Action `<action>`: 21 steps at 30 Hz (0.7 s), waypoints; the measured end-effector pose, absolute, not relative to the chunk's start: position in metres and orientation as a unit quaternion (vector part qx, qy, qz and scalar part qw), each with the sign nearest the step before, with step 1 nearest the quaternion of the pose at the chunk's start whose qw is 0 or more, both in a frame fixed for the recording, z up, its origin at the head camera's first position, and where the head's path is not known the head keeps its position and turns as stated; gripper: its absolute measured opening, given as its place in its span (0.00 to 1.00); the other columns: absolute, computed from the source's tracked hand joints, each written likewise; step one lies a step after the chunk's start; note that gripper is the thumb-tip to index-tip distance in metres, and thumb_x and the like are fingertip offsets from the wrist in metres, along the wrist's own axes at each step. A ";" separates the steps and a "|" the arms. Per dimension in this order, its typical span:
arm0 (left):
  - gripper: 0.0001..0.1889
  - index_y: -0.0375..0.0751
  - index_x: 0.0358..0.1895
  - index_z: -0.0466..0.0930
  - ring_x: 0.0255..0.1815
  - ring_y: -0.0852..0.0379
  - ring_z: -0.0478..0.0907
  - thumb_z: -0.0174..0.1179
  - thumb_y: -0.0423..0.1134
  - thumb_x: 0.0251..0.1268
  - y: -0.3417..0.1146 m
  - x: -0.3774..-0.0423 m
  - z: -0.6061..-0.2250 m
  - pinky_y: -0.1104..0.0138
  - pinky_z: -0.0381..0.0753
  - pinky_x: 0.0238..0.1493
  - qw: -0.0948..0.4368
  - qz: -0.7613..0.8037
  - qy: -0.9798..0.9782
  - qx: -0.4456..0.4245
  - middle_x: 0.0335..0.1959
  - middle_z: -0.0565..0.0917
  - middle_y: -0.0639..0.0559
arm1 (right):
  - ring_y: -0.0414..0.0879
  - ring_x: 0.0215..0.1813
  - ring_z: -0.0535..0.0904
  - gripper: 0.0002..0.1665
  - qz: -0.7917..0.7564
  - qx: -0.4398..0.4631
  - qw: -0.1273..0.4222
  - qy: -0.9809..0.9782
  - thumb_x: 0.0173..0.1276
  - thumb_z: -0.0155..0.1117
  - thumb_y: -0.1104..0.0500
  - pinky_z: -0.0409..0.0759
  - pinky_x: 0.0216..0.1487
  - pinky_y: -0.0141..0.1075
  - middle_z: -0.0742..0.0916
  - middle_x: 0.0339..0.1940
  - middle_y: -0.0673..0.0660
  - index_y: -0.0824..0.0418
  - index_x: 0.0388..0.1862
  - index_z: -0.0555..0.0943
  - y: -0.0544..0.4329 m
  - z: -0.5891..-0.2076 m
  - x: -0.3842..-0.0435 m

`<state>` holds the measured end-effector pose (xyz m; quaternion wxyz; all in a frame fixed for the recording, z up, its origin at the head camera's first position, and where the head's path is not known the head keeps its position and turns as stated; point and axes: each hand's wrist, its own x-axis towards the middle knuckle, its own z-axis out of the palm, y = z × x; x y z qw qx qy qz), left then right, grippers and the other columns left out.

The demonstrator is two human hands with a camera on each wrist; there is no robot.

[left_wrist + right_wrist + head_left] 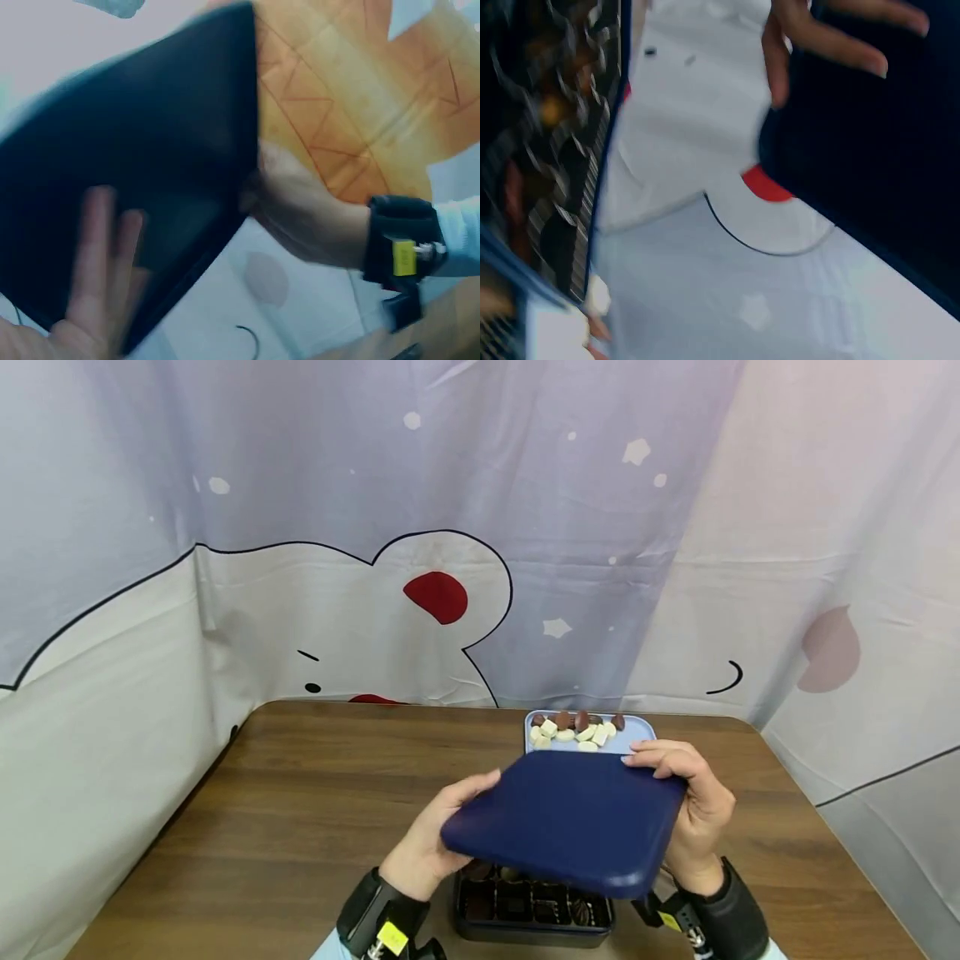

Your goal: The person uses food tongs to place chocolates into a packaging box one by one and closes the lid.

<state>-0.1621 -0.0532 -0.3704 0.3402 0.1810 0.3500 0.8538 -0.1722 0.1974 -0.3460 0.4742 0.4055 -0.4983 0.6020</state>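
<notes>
A dark blue box lid (570, 818) hangs tilted in the air, its smooth top facing the head view. My left hand (431, 835) holds it by the left edge, thumb on top; the left wrist view shows fingers (94, 255) against the underside. At the far right corner my right hand (693, 802) grips it, fingertips over the top. Below sits a dark box (532, 935) divided into small compartments holding dark chocolates, partly hidden by the lid. The right wrist view shows the compartments (551, 150) blurred.
Behind the lid, a light blue tray (637, 731) carries several brown and cream-white chocolates (581, 727). All stands on a brown wooden table (315, 802). A printed curtain (480, 485) hangs along the table's back edge.
</notes>
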 end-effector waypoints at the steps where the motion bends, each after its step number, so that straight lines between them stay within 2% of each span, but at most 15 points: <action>1: 0.16 0.41 0.57 0.75 0.39 0.64 0.83 0.42 0.41 0.76 -0.053 -0.159 -0.370 0.73 0.82 0.39 0.314 0.859 0.365 0.174 0.46 0.82 0.53 | 0.54 0.49 0.82 0.11 0.602 0.397 0.448 -0.529 0.68 0.52 0.74 0.77 0.52 0.36 0.86 0.38 0.69 0.81 0.27 0.68 0.198 -0.349 -0.170; 3: 0.22 0.41 0.68 0.64 0.47 0.60 0.82 0.45 0.33 0.73 -0.054 -0.155 -0.370 0.71 0.82 0.43 0.260 0.865 0.399 0.159 0.59 0.76 0.48 | 0.52 0.61 0.75 0.06 0.628 0.362 0.361 -0.586 0.69 0.46 0.76 0.72 0.59 0.33 0.81 0.54 0.68 0.83 0.40 0.69 0.202 -0.355 -0.165; 4: 0.27 0.43 0.72 0.56 0.52 0.58 0.80 0.45 0.32 0.72 -0.054 -0.153 -0.372 0.69 0.82 0.45 0.235 0.863 0.420 0.153 0.65 0.70 0.46 | 0.50 0.67 0.70 0.13 0.646 0.341 0.304 -0.612 0.68 0.42 0.78 0.70 0.61 0.31 0.77 0.62 0.67 0.82 0.49 0.69 0.205 -0.357 -0.162; 6: 0.33 0.46 0.76 0.43 0.63 0.56 0.72 0.45 0.32 0.72 -0.055 -0.150 -0.376 0.68 0.79 0.52 0.188 0.855 0.459 0.151 0.73 0.58 0.45 | 0.46 0.75 0.57 0.32 0.697 0.295 0.179 -0.629 0.62 0.32 0.81 0.64 0.66 0.27 0.65 0.73 0.61 0.74 0.67 0.62 0.208 -0.363 -0.157; 8: 0.35 0.51 0.77 0.39 0.71 0.53 0.62 0.46 0.34 0.73 -0.055 -0.147 -0.382 0.67 0.76 0.56 0.151 0.848 0.488 0.142 0.76 0.51 0.47 | 0.43 0.78 0.46 0.43 0.740 0.272 0.090 -0.609 0.56 0.24 0.80 0.57 0.70 0.25 0.55 0.78 0.55 0.69 0.75 0.51 0.210 -0.372 -0.155; 9: 0.36 0.53 0.77 0.37 0.73 0.52 0.57 0.47 0.35 0.73 -0.055 -0.146 -0.386 0.68 0.74 0.58 0.130 0.841 0.506 0.139 0.77 0.49 0.48 | 0.41 0.79 0.43 0.44 0.756 0.265 0.057 -0.596 0.56 0.21 0.78 0.54 0.70 0.23 0.52 0.79 0.53 0.67 0.76 0.47 0.210 -0.376 -0.153; 10: 0.37 0.53 0.77 0.36 0.76 0.51 0.50 0.47 0.36 0.73 -0.055 -0.145 -0.391 0.65 0.69 0.64 0.106 0.831 0.529 0.136 0.78 0.46 0.49 | 0.40 0.79 0.39 0.45 0.775 0.272 0.024 -0.570 0.56 0.17 0.77 0.52 0.70 0.23 0.48 0.80 0.52 0.65 0.77 0.42 0.209 -0.382 -0.152; 12: 0.37 0.54 0.77 0.36 0.78 0.47 0.41 0.48 0.37 0.73 -0.053 -0.142 -0.400 0.58 0.59 0.71 0.060 0.808 0.571 0.133 0.78 0.42 0.49 | 0.37 0.78 0.32 0.41 0.783 0.265 -0.002 -0.563 0.60 0.14 0.73 0.44 0.70 0.20 0.43 0.79 0.50 0.64 0.76 0.37 0.205 -0.393 -0.150; 14: 0.38 0.53 0.77 0.35 0.78 0.47 0.35 0.47 0.36 0.73 -0.050 -0.141 -0.408 0.51 0.49 0.74 0.025 0.785 0.606 0.123 0.78 0.38 0.50 | 0.36 0.77 0.29 0.35 0.776 0.234 -0.016 -0.586 0.70 0.14 0.67 0.39 0.71 0.21 0.40 0.79 0.48 0.61 0.77 0.35 0.200 -0.403 -0.148; 16: 0.38 0.51 0.77 0.35 0.78 0.47 0.30 0.47 0.34 0.72 -0.047 -0.141 -0.416 0.44 0.37 0.73 0.005 0.765 0.635 0.112 0.78 0.35 0.50 | 0.39 0.77 0.26 0.34 0.749 0.185 -0.020 -0.636 0.75 0.23 0.62 0.33 0.74 0.30 0.39 0.79 0.46 0.56 0.78 0.35 0.195 -0.410 -0.145; 18: 0.38 0.50 0.77 0.35 0.78 0.47 0.31 0.47 0.33 0.72 -0.045 -0.141 -0.422 0.45 0.37 0.73 0.007 0.755 0.649 0.096 0.78 0.36 0.49 | 0.43 0.77 0.25 0.36 0.706 0.132 -0.019 -0.695 0.76 0.34 0.58 0.27 0.74 0.43 0.39 0.79 0.47 0.54 0.78 0.36 0.192 -0.417 -0.143; 21: 0.39 0.50 0.77 0.36 0.78 0.45 0.33 0.49 0.33 0.71 -0.044 -0.141 -0.431 0.43 0.37 0.73 0.010 0.724 0.686 0.071 0.78 0.37 0.47 | 0.50 0.77 0.25 0.40 0.676 0.095 -0.022 -0.731 0.74 0.42 0.58 0.25 0.70 0.59 0.39 0.79 0.51 0.54 0.78 0.37 0.189 -0.424 -0.141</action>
